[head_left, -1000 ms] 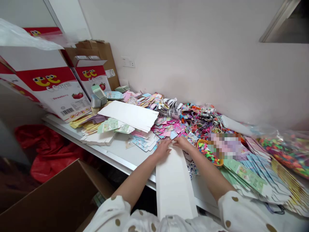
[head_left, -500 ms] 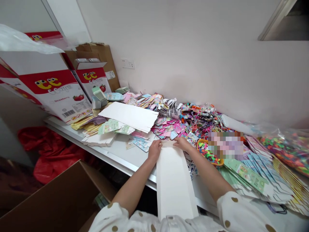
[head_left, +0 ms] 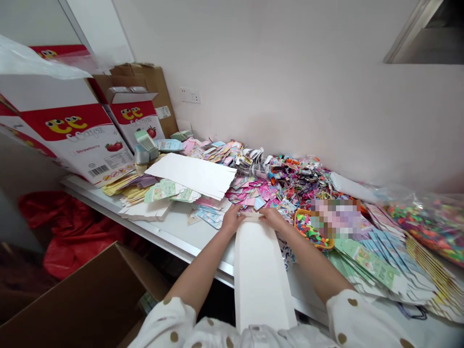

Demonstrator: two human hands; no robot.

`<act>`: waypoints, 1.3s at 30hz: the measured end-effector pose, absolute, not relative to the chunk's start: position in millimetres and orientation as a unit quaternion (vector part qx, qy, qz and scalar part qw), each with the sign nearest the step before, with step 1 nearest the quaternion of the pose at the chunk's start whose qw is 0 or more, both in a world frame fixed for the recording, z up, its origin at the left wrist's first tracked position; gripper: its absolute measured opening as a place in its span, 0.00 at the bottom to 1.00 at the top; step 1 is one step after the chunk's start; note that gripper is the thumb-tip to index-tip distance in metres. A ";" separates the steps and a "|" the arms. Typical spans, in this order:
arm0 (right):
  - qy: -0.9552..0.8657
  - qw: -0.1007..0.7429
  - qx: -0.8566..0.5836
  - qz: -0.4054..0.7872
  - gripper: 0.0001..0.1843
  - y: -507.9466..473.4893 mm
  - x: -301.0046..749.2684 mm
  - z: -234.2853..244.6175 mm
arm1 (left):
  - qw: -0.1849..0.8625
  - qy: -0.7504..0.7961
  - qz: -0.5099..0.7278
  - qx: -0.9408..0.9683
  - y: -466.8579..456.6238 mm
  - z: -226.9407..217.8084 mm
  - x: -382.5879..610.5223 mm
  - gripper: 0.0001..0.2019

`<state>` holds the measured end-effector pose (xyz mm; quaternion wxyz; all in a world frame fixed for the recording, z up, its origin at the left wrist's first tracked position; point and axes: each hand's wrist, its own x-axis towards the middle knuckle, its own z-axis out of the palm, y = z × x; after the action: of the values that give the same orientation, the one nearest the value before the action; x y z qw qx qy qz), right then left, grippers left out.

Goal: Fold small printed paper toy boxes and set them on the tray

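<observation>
A long white card sheet point(head_left: 261, 275), perhaps an unfolded carton, stretches from the table to my body with its plain side up. At its far end my left hand point(head_left: 232, 219) grips the left corner, fingers closed on the edge. My right hand point(head_left: 272, 220) pinches the right corner of the same end, where a narrow flap is folded. Just beyond my hands lie pink printed cards point(head_left: 250, 191). To the left, another white card sheet point(head_left: 192, 173) rests on a heap of printed cartons.
An orange basket point(head_left: 329, 245) of small coloured pieces stands right of my arm. Flat green cartons point(head_left: 373, 263) are fanned at the right. Strawberry-printed boxes point(head_left: 83, 140) stand at the back left. An open brown cardboard box point(head_left: 90, 290) sits below the table edge.
Both hands have shifted slightly at the sheet's far end, with the fingers pressing along the folded flap. The whole view has turned a little to the right.
</observation>
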<state>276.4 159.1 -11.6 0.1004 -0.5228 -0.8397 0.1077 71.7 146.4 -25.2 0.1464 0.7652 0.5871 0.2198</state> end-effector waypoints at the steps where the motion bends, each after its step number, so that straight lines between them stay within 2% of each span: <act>1: -0.842 0.100 -0.520 0.100 0.12 157.8 276.1 -12.5 | 0.149 0.566 0.211 0.783 148.3 -23.1 69.7 0.13; 5: -0.863 0.090 -0.491 0.070 0.13 145.9 275.4 -14.7 | 0.146 0.476 0.172 0.850 150.2 -13.6 66.9 0.09; 8: -0.884 0.076 -0.457 0.061 0.08 135.0 278.5 -11.6 | 0.146 0.414 0.145 0.887 146.7 -10.1 68.0 0.07; 11: -0.895 0.066 -0.432 0.091 0.07 131.8 284.5 -4.8 | 0.156 0.387 0.117 0.901 145.0 -11.2 68.4 0.05; 17: -0.876 0.056 -0.462 0.130 0.13 147.6 283.6 -1.8 | 0.171 0.431 0.104 0.880 154.3 -12.1 71.8 0.13; 21: -0.881 0.041 -0.459 0.106 0.10 152.4 270.2 -7.5 | 0.161 0.447 0.082 0.876 158.5 -7.3 79.4 0.10; 27: -0.888 0.030 -0.454 0.071 0.17 150.3 262.6 -6.6 | 0.134 0.477 0.054 0.867 157.6 -1.1 80.7 0.14; 32: -0.890 0.007 -0.449 0.074 0.17 153.8 265.5 -1.8 | 0.141 0.473 0.028 0.869 157.2 4.4 76.3 0.10; 39: -0.887 0.039 -0.454 0.076 0.16 149.9 261.6 -4.2 | 0.165 0.486 0.060 0.856 152.0 5.8 77.8 0.11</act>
<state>261.6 149.9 -4.2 0.0393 -0.4545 -0.8867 0.0755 77.8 152.0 5.8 0.1647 0.8563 0.4858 0.0597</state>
